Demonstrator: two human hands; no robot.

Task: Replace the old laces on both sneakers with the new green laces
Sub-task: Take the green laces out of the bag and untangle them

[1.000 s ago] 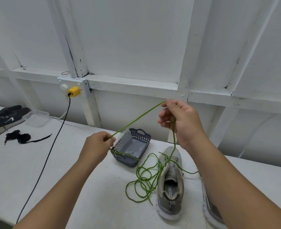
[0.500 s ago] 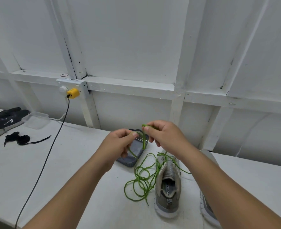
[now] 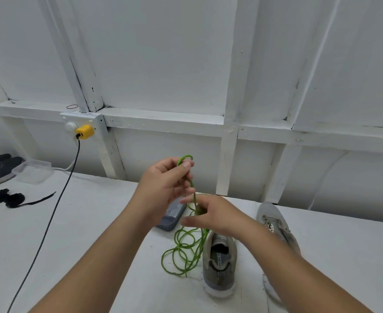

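At frame centre, a green lace (image 3: 187, 245) was pinched by the left hand (image 3: 163, 184); lower down, it was loosely encircled by the blurred right hand (image 3: 211, 214).

The left hand (image 3: 163, 179) now sits higher, pinching a small loop of the green lace (image 3: 185, 249) at its top. The right hand (image 3: 211, 214), half a second ago level with it, is lower, fingers blurred around the hanging strand.
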